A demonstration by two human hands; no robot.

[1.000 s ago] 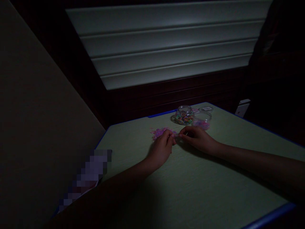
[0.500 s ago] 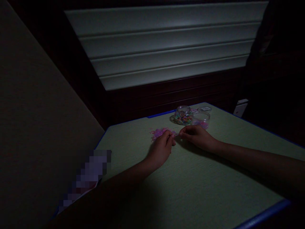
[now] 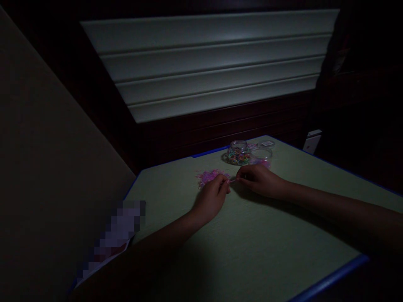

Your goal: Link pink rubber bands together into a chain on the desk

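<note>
My left hand is closed in a pinch beside a pile of small pink and purple pieces on the pale green table. Facing it, my right hand also pinches. A thin pale strand stretches between the fingertips of both hands; what it is made of is too small to tell. Just behind my right hand stands an open clear jar with pink contents. To its left is a clear jar of multicoloured rings.
A clear lid with a white label lies behind the jars. At the left table edge is a blurred, pixelated item. White slatted panels stand behind the table, and a plain wall rises on the left.
The view has shifted slightly. My hands are a little farther apart, and more of the thin strand shows between them.
</note>
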